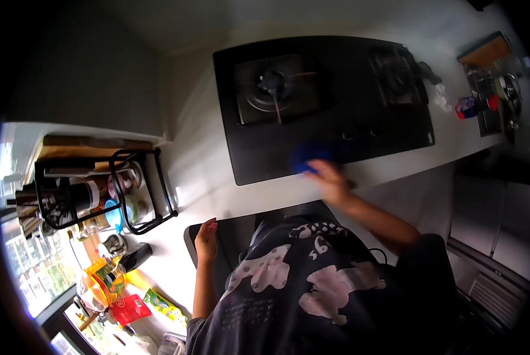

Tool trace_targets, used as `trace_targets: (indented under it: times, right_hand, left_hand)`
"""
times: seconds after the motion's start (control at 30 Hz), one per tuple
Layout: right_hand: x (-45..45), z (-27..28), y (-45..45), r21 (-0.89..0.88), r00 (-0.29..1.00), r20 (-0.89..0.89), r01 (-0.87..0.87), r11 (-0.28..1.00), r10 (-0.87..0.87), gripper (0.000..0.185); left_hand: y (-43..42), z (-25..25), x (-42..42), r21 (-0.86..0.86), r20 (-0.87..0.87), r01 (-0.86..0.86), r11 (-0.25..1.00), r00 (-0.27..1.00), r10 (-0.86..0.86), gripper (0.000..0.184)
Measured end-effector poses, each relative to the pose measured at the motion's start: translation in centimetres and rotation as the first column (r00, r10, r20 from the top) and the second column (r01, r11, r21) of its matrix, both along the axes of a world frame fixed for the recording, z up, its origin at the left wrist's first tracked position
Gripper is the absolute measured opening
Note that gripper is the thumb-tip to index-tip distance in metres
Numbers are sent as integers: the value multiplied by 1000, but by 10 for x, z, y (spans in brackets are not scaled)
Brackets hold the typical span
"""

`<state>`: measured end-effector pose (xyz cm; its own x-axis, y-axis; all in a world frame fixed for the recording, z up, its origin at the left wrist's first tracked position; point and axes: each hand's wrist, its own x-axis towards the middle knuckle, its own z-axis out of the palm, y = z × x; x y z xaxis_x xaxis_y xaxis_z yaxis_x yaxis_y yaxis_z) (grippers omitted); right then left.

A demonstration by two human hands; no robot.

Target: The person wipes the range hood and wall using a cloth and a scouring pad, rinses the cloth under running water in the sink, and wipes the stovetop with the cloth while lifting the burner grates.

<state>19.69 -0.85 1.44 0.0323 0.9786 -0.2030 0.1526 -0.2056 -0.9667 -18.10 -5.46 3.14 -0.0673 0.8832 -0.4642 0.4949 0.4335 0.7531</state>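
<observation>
A blue cloth point(312, 157), smeared by motion, lies against the front edge of the black gas hob point(330, 112). My right hand point(330, 182) is on it, fingers closed over the cloth; the underside of the hand is hidden. Two burners show on the hob: a left burner point(271, 84) with its pan support, and a darker right burner point(400, 77). Two knobs point(360, 133) sit near the front of the hob. My left hand point(206, 238) hangs by the counter's front edge, holding nothing, its fingers loosely bent.
A black wire rack point(149, 222) with jars and bottles stands at the left. Below it lie a red packet point(130, 309) and a yellow-green packet point(164, 306) near the window. At the far right are a red-and-blue item point(466, 107), a crumpled white piece point(441, 97) and a sink area.
</observation>
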Motion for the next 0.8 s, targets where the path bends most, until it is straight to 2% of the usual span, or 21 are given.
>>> trace_targets:
  times: [0.03, 0.07, 0.1, 0.13, 0.17, 0.2, 0.27, 0.33, 0.4, 0.47, 0.53, 0.6, 0.67, 0.77, 0.8]
  right_hand:
    - [-31, 7, 15, 373, 828, 516, -445, 814, 217, 36]
    - [-69, -2, 23, 311, 842, 395, -498, 809, 366, 34]
    - [-102, -30, 22, 320, 787, 426, -592, 740, 446, 31]
    - [-120, -37, 31, 373, 525, 794, -819, 435, 308, 30]
    - [-124, -40, 25, 400, 605, 712, -767, 501, 358, 29]
    - [-120, -46, 24, 441, 652, 668, -736, 514, 360, 28]
    - [-93, -59, 16, 371, 617, 689, -751, 546, 381, 30]
    - [-39, -59, 0, 324, 618, 708, -715, 620, 342, 32]
    - [28, -52, -13, 222, 496, 823, -729, 647, 278, 36]
    - [92, -37, -30, 154, 505, 825, -630, 761, 251, 38]
    - [156, -38, -49, 77, 352, 922, -572, 817, 159, 37]
    - [225, -40, -65, 26, 297, 945, -478, 878, 133, 39]
    - [288, -36, -79, -35, 262, 959, -275, 961, 110, 40]
    - [377, -38, -93, 52, 237, 970, 11, 999, -53, 39]
    - [407, -47, -98, 78, 244, 966, 37, 996, -85, 39]
  left_hand:
    - [-2, -5, -1, 6, 37, -15, 1000, 999, 15, 23]
    - [-1, -11, 3, 11, 80, -24, 1000, 997, 23, 23]
    - [4, -2, 10, -10, 61, 9, 1000, 998, -8, 23]
    - [9, -11, 11, -32, 206, -54, 998, 977, 59, 24]
    - [8, -14, 9, -23, 100, 28, 999, 995, -25, 24]
    - [18, 1, 18, -18, -9, 111, 994, 994, -111, 25]
    - [25, -1, 15, 47, -64, 176, 983, 983, -173, 24]
    - [35, 8, 25, 16, -92, 132, 991, 987, -130, 24]
    - [41, 6, 30, 76, -133, 147, 986, 982, -136, 23]
    - [46, 5, 39, 51, -107, 111, 993, 989, -105, 22]
    - [46, -1, 48, 119, -71, 113, 986, 992, -105, 22]
    - [46, -3, 61, 89, -73, 108, 990, 992, -101, 22]
    - [46, -5, 74, 58, -73, 109, 992, 992, -104, 22]
    - [51, -3, 96, 64, -130, 150, 987, 982, -140, 23]
    - [53, -2, 105, 66, -140, 151, 986, 980, -141, 23]
